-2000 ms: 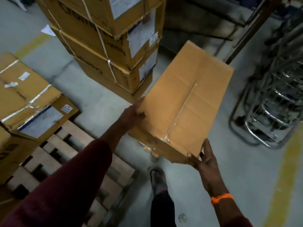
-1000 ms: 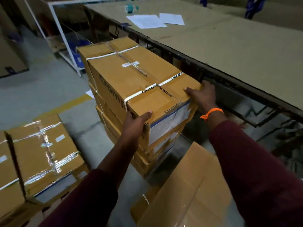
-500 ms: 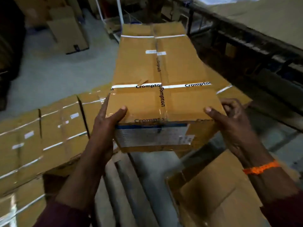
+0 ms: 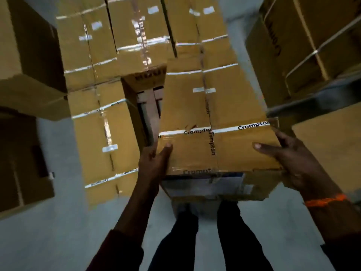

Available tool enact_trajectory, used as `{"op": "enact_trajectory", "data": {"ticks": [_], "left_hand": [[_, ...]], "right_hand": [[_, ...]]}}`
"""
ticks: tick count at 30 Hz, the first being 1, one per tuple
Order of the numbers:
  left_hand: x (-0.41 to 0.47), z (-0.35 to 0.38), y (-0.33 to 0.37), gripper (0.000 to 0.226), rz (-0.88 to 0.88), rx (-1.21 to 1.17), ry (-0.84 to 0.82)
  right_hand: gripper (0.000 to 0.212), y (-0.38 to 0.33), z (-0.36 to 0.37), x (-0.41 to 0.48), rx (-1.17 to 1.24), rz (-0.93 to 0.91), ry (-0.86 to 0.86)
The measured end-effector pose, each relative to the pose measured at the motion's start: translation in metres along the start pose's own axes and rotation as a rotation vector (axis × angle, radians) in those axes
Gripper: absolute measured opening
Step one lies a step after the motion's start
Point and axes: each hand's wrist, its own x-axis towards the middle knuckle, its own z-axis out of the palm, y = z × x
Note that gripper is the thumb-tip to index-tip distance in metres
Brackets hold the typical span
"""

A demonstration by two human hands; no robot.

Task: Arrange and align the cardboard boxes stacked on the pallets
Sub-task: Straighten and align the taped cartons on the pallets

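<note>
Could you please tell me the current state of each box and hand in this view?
Carried box: taped shut, held at its near end by both hands.
Left hand: grips the box's left near corner, thumb on top.
Right hand: grips the right near corner, thumb on top.
Neighbouring box: taped shut.

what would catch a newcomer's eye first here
The big box printed Crompton fills the middle, gripped at its near corners by the left hand and right hand. After that come the orange wristband on the right wrist, low right, and the other taped boxes lying just left of the held one.
</note>
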Motion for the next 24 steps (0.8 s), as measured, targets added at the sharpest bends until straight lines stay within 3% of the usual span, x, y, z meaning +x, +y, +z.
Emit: {"op": "enact_trajectory", "data": {"ticks": [4,8,13,17,24], "left_hand": [[-0.015,-0.024,-0.089,0.033,-0.052,0.095,0.030],[-0.026,-0.031,-0.145,0.026,-0.032,0.068,0.121],[0.012,-0.041,-0.197,0.028,-0.055,0.071,0.161],[0.051,-0.042,-0.233,0.046,-0.111,0.071,0.177],[0.109,-0.042,-0.279,0.046,0.012,0.167,0.200]], "right_hand": [[0.055,0.066,0.017,-0.006,-0.099,0.074,-0.064],[0.060,0.112,0.022,0.005,-0.207,0.081,-0.149],[0.090,0.157,0.048,0.057,-0.261,0.086,-0.244],[0.091,0.198,0.076,0.103,-0.267,0.004,-0.236],[0.086,0.238,0.102,0.167,-0.224,-0.058,-0.252]]}}
